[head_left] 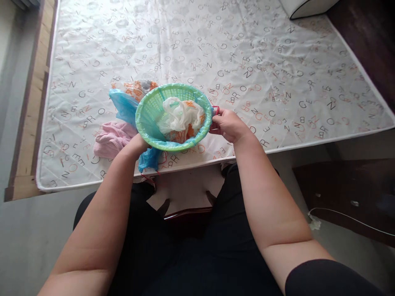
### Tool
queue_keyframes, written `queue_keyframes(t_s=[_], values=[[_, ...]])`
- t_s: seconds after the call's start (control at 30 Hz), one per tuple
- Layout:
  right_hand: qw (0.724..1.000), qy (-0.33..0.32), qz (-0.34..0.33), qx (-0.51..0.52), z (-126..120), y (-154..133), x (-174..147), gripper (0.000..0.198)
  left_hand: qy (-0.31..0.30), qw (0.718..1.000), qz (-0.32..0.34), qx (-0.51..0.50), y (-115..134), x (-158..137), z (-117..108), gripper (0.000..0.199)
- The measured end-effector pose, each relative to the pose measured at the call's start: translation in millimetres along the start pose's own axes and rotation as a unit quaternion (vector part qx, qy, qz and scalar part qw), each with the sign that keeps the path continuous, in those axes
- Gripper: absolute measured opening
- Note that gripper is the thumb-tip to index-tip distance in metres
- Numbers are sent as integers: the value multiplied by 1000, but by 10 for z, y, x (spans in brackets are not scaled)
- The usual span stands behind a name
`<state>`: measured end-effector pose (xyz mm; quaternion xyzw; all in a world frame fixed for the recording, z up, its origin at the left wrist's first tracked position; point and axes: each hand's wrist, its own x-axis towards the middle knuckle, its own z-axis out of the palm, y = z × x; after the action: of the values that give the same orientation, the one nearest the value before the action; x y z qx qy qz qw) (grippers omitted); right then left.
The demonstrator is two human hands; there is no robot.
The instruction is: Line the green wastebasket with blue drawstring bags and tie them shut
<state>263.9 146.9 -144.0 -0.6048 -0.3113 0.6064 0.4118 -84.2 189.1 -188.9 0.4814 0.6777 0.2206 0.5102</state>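
Note:
A round green plastic basket [145, 105] is at the mattress's near edge, its opening tilted toward me. A blue bin liner [154, 130] lines it and folds over the rim. Crumpled white plastic bags [182, 115] with orange print lie inside. At the right rim, my right hand [227, 124] is closed in a pinch on the liner's edge, where a red drawstring [216, 110] shows. My left hand [139, 144] reaches behind the lower left of the basket, its fingers hidden. Near it lies a pink cloth [111, 139].
Behind the basket's left side are blue plastic [123, 105] and a clear bag with orange print [135, 88]. The letter-printed mattress [262, 49] ends in a white piped edge before my knees. A white object [305, 7] stands at the far right; a chair [188, 211] is below.

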Motion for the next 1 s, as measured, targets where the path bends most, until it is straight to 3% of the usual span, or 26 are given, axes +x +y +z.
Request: queue_keyframes(t_s=[0.1,0.2,0.5,0.67,0.8,0.93,1.0], values=[[997,27,-24,65,-9,-38,8,17,-19,998,-52,0,39,-79,35,28],[992,73,-50,93,-9,-60,14,10,-49,995,-61,-56,92,-120,74,36],[976,175,-106,81,-47,-73,54,16,4,990,-70,-120,78,-41,94,27],[981,99,-97,137,-72,-135,-43,19,-3,980,-86,-182,138,-31,45,17],[987,70,-91,112,-66,-196,-140,27,52,969,-85,-224,217,-47,38,11],[990,74,-101,71,-74,-217,-184,44,88,946,-33,-309,293,-69,23,16],[989,68,-104,78,-72,-220,-200,47,58,941,-4,-335,326,-73,-2,16]])
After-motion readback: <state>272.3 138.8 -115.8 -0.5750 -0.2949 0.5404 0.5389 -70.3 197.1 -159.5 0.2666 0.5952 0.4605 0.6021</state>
